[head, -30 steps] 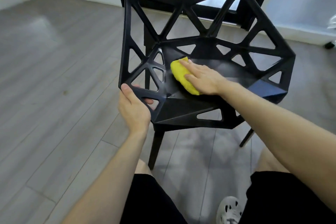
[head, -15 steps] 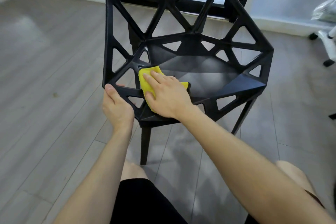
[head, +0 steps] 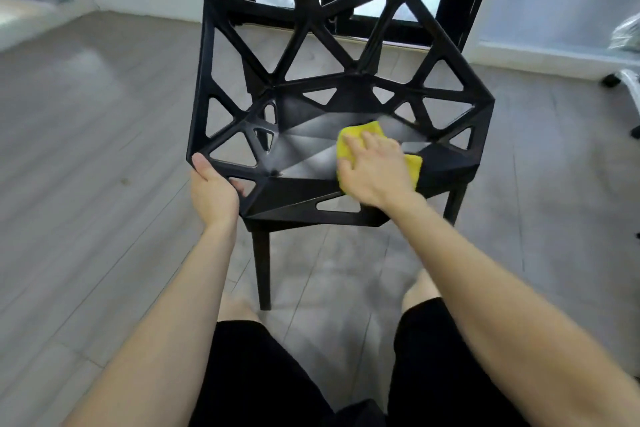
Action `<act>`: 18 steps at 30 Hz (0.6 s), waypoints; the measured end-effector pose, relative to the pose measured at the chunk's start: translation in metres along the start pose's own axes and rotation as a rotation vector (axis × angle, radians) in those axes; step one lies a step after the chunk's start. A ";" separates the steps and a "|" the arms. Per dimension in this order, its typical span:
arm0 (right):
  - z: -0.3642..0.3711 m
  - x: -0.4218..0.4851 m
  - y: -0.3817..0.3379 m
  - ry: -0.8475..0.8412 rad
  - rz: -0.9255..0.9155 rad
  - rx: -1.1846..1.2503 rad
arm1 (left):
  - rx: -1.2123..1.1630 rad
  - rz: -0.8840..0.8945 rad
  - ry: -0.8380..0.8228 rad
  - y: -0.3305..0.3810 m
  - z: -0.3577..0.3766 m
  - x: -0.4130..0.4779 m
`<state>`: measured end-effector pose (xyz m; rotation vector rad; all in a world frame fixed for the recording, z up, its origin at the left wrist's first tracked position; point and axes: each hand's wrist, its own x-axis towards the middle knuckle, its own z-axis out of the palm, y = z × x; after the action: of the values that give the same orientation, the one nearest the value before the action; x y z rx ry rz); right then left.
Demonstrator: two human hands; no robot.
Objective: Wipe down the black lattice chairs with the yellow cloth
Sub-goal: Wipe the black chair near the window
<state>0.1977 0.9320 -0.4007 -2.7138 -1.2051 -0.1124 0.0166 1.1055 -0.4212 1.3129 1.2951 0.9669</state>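
Pressing yellow cloth (head: pixel 360 135) onto the chair (head: pixel 298 191) seat, right hand (head: pixel 375 172).

Black lattice chair (head: pixel 294 191) with triangular cutouts, yellow cloth (head: pixel 363 128) bunched on the right of its seat.
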 end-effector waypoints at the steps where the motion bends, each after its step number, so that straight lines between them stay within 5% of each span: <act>1: 0.008 -0.007 -0.039 -0.001 -0.099 0.029 | -0.004 0.006 0.014 0.000 0.001 -0.001; 4: 0.014 -0.022 -0.109 -0.069 -0.280 0.086 | 0.011 -0.011 0.046 -0.006 0.001 0.004; 8: 0.008 -0.006 -0.046 -0.115 -0.365 0.179 | -0.026 -0.111 0.059 0.003 -0.004 0.000; 14: 0.000 0.100 0.115 -0.253 -0.027 -0.065 | 0.150 -0.012 0.257 -0.011 0.009 0.004; 18: 0.027 0.139 0.013 -0.303 -0.039 -0.040 | 0.281 0.070 0.364 -0.010 0.017 0.004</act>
<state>0.3009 1.0296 -0.4102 -2.8160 -1.3449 0.2825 0.0313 1.1062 -0.4344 1.4457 1.7222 1.1410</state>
